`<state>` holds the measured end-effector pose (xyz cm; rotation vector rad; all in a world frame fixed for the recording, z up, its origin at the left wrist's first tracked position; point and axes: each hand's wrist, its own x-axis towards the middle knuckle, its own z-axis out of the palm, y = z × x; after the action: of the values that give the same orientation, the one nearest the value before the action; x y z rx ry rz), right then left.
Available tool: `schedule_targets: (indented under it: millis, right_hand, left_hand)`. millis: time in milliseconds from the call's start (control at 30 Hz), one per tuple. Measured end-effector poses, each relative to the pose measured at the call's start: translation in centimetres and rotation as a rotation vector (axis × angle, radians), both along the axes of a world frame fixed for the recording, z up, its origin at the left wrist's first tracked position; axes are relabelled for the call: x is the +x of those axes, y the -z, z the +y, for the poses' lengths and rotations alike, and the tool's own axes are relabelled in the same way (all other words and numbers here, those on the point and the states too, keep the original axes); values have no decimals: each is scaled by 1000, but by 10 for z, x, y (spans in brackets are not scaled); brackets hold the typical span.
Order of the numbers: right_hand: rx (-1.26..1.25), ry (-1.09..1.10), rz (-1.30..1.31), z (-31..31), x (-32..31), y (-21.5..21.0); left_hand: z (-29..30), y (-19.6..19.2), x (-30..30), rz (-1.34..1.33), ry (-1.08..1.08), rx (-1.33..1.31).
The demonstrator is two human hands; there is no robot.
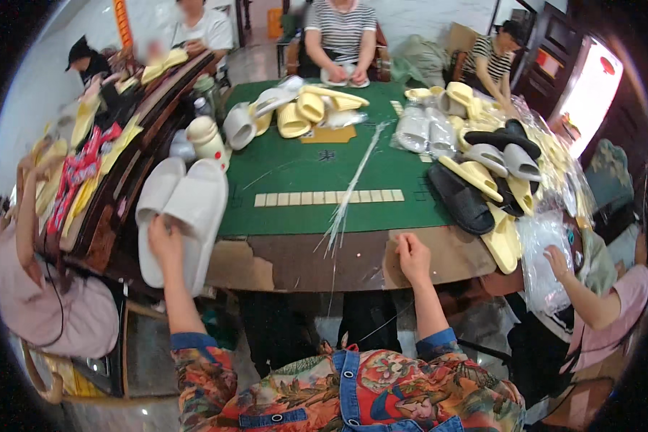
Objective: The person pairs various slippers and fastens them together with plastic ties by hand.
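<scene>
A pair of light grey slippers (212, 205) lies side by side at the table's left front edge, toes away from me. My left hand (165, 243) is closed on the left slipper of the pair, with its fingers partly hidden in the foot opening. Over the front edge, right of the middle, my right hand (412, 258) is closed with its fingers pinched together. Whatever it may hold is too small to make out. Between my hands, a bundle of thin clear-white plastic strands (349, 193) lies across the green table top, its ends fanned out towards me.
A row of cream tiles (329, 198) crosses the green mat (288, 169). Yellow and grey slippers (293, 119) lie at the back. Black, yellow and bagged slippers (462, 198) heap up on the right. A cream bottle (207, 142) stands beyond the grey pair. Other people sit around.
</scene>
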<state>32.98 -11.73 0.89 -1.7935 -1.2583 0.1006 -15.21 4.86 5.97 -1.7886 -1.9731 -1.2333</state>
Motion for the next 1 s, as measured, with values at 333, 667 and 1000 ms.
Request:
schedule_targets:
  millis: [333,667,1000]
  right_hand:
    - [-24,27,-10,-4,2,-6]
    - [-24,22,-7,-5,0,-8]
    - [-50,21,-28,0,-2,-10]
  left_hand:
    - [54,51,-53,65,-170,-65]
    - [32,30,-49,-37,-204,-123]
    - [62,50,-69,-12,-161,45]
